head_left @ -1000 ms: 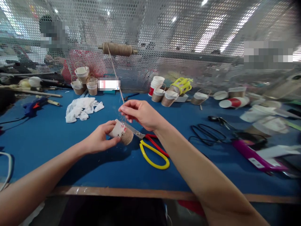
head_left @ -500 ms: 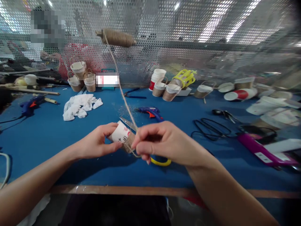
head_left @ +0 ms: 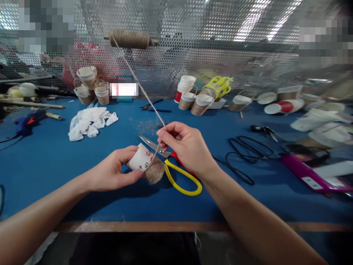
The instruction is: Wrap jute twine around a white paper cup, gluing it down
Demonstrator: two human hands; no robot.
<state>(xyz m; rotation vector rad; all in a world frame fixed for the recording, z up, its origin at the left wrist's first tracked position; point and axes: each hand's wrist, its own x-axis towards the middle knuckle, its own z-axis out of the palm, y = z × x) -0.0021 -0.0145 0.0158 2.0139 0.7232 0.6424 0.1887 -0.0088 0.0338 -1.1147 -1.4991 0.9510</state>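
A white paper cup point(head_left: 140, 157) with red and black print lies tilted in my left hand point(head_left: 117, 169), thumb and fingers closed round it. Brown twine is wound over the cup's right end, forming a coiled part point(head_left: 154, 171). My right hand point(head_left: 184, 144) pinches the twine point(head_left: 143, 92), which runs taut from a spool point(head_left: 129, 39) on the mesh down to the cup. Scissors with yellow and red handles point(head_left: 183, 180) lie on the table beside the cup, partly behind my right hand.
Twine-wrapped cups point(head_left: 87, 78) stand at the back left, more point(head_left: 202, 104) at the back centre. A white cloth point(head_left: 89, 121), pliers point(head_left: 156, 108), a blue glue gun point(head_left: 29, 123), black cable point(head_left: 245, 151) and a purple device point(head_left: 300, 173) lie around the blue table point(head_left: 110, 206).
My right hand has moved up and away from the cup, still pinching the twine. The wound end and the scissors' handles now show more. The view has shifted slightly.
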